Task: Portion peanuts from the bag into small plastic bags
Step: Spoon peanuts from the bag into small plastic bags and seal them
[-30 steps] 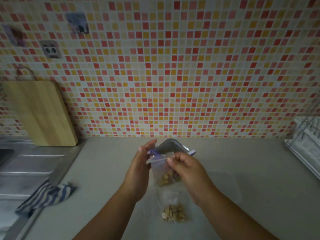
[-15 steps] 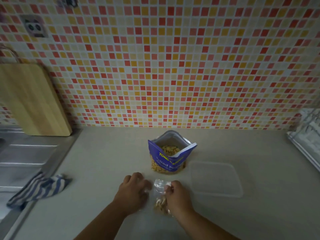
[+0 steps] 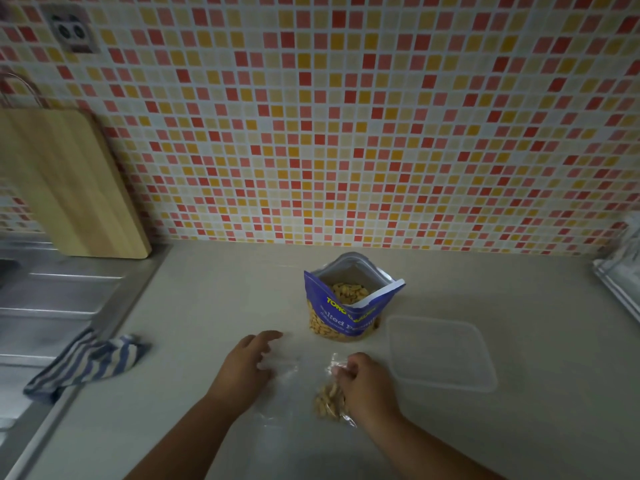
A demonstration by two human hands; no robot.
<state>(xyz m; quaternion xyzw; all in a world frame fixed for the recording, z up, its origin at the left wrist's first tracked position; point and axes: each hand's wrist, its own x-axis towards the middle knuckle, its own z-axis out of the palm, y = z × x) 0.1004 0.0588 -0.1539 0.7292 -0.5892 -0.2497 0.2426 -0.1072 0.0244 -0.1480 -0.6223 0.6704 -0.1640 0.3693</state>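
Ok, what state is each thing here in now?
Peanut bag: upright, top open, peanuts inside.
Filled bag: peanuts inside, gripped by the right hand; seal unclear.
Empty bag: flat on the counter, left hand resting on it.
Lid: flat on the counter, untouched.
Cloth: crumpled by the sink.
Board: leaning on the wall.

filled small bag [image 3: 329, 403]: thin clear plastic film, crinkled, shiny; gripped by the right hand [image 3: 363, 382]
empty small bag [image 3: 280, 367]: same clear film; under the left hand [image 3: 246, 365]
peanut bag [image 3: 349, 317]: glossy printed film, dull silvery lining; beyond the hands
lid [image 3: 440, 355]: frosted translucent plastic, smooth; beside the right hand
counter [image 3: 207, 306]: pale, matt, smooth
cloth [image 3: 86, 362]: striped woven fabric; left of the left hand
chopping board [image 3: 69, 181]: matt, grained wood
drainer [image 3: 52, 299]: brushed metal
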